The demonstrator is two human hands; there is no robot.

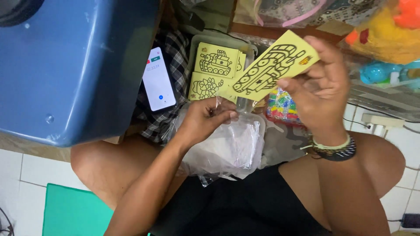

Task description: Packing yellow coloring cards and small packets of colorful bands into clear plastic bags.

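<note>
My right hand (321,85) holds up a yellow card (269,67) with a black tank outline, pinched at its lower right edge. My left hand (205,119) pinches a clear plastic sleeve (221,105) just below that card, over a stack of clear plastic bags (232,148) on my lap. Behind, a tray (194,43) holds more yellow outline cards (215,61), one with a tank and one with another drawing (204,86).
A blue plastic tub (74,65) fills the upper left. A smartphone (158,79) with a lit screen lies on checked cloth (175,48). A bag of coloured beads (282,107) sits near the right hand. Soft toys (385,35) crowd the upper right. A green mat (74,209) lies on the white tile floor.
</note>
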